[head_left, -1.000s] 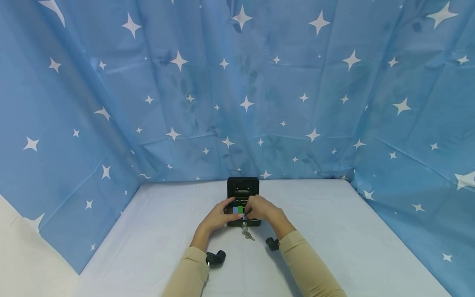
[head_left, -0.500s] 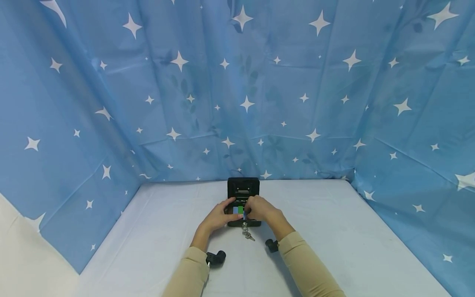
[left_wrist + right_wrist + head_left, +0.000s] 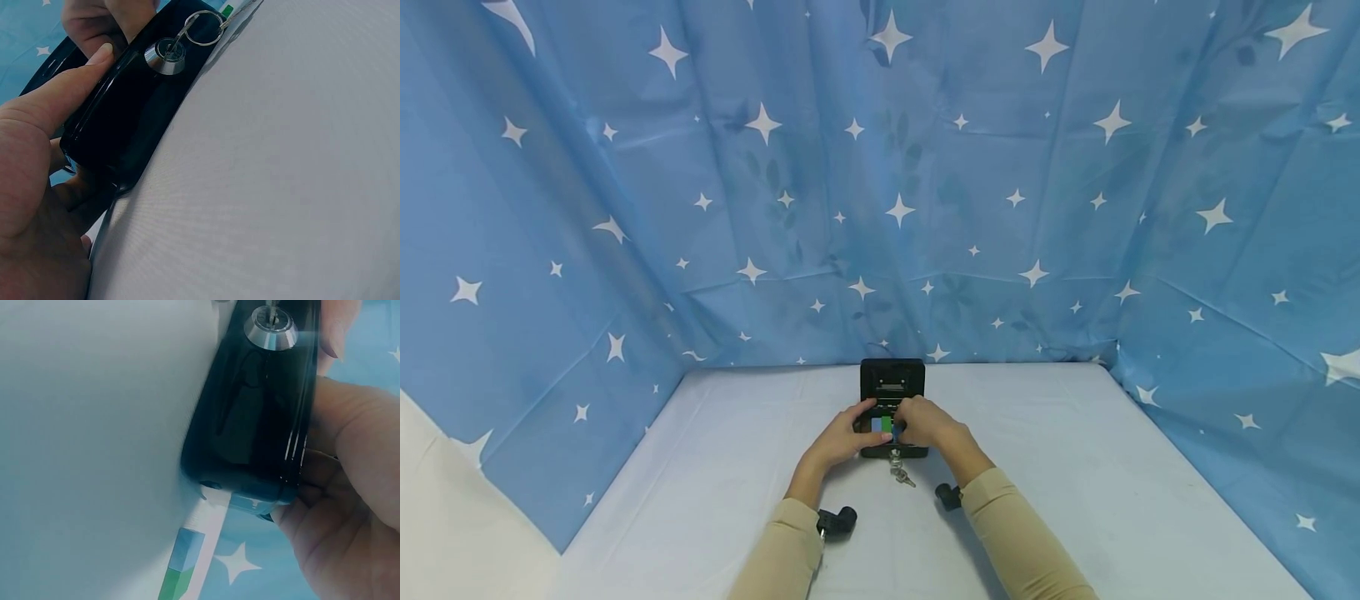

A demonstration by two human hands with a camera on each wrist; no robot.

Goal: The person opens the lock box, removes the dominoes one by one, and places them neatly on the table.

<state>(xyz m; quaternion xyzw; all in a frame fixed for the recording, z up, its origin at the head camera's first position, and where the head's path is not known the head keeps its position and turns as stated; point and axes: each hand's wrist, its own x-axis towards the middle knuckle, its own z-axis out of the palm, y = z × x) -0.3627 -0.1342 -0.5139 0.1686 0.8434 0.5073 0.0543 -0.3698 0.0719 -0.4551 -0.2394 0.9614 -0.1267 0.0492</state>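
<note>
A black cash box (image 3: 891, 452) stands on the table with its lid (image 3: 892, 372) raised. Keys (image 3: 901, 476) hang from the lock (image 3: 165, 57) at its front. Inside, a light blue block (image 3: 876, 425) lies beside a green block (image 3: 886, 424). My left hand (image 3: 837, 436) grips the box's left side, thumb along the front rim, fingers spread to the back. My right hand (image 3: 925, 419) reaches into the right part with curled fingers, pinching a darker blue block (image 3: 897, 432) low in the box. The fingertips are mostly hidden in both wrist views.
In the right wrist view a blue block (image 3: 187, 549) and a green block (image 3: 175, 584) lie on the table past the box's right side. A white cloth (image 3: 737, 467) covers the table; a blue star-patterned curtain (image 3: 895, 250) hangs close behind the box.
The blue block at my right fingertips shows darker and lower between the hands than before. The right forearm has shifted very slightly left; the left hand and box stay put.
</note>
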